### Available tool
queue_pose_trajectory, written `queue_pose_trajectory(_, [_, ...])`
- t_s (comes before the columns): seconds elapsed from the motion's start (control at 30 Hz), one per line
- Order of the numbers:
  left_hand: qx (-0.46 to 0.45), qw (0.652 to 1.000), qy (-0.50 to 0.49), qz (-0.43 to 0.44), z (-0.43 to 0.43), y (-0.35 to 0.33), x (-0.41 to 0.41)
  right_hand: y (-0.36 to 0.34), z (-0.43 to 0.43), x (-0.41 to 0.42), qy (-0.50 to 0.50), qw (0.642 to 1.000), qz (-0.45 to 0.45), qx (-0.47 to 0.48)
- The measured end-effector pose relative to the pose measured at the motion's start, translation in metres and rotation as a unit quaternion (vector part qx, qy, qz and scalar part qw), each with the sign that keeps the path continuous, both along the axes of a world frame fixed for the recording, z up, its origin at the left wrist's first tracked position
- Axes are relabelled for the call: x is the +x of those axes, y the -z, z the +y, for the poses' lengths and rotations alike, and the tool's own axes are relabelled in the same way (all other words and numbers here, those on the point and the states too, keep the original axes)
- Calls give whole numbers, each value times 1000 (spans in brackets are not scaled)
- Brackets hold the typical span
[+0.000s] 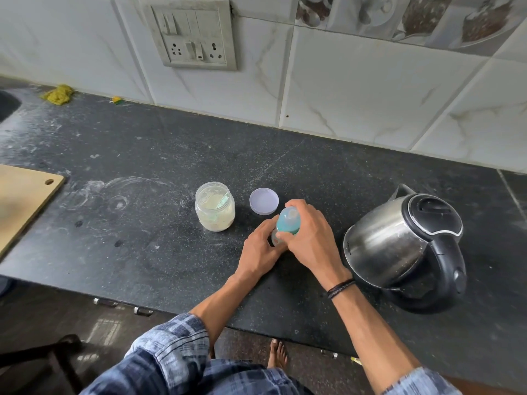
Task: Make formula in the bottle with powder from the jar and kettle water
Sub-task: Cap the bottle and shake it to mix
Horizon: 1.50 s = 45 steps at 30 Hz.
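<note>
I hold the bottle [288, 220] just left of the kettle [399, 246], my left hand [261, 249] curled round its base and my right hand [310, 238] wrapped over its top, and I judge a slipping twist could tip it and spill.

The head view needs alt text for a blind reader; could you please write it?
The left hand steadies a baby bottle on a dark counter while the right hand grips its teal top. An open powder jar and a loose lid sit to its left, a steel kettle to its right.
</note>
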<state>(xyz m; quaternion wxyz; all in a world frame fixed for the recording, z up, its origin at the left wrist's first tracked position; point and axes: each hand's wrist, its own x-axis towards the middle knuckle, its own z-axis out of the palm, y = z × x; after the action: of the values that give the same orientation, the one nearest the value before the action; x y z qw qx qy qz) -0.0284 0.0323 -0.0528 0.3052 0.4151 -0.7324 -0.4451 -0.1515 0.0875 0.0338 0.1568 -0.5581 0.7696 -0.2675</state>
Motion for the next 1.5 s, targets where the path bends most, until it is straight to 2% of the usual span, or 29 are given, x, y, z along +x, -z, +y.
queue_pose_trajectory(0.1, [2, 1000, 5, 4, -1, -1, 2, -4, -3, -14, -45, 998, -18, 35])
queue_pose_trajectory(0.2, [8, 1000, 7, 3, 0, -1, 2, -3, -2, -17, -55, 998, -36, 22])
queue_pose_trajectory(0.67, [6, 1000, 0, -5, -1, 2, 0, 16, 6, 8, 31, 995, -24, -92])
queue_pose_trajectory(0.97, [6, 1000, 8, -5, -1, 0, 2, 6, -1, -16, -54, 997, -51, 8])
queue_pose_trajectory(1.33, [11, 1000, 5, -10, 1, 0, 1, 17, 5, 3, 16, 996, -47, -78])
queue_pose_trajectory(1.5, [4, 1000, 5, -8, 0, 0, 1, 14, 5, 5, 30, 996, -49, -69])
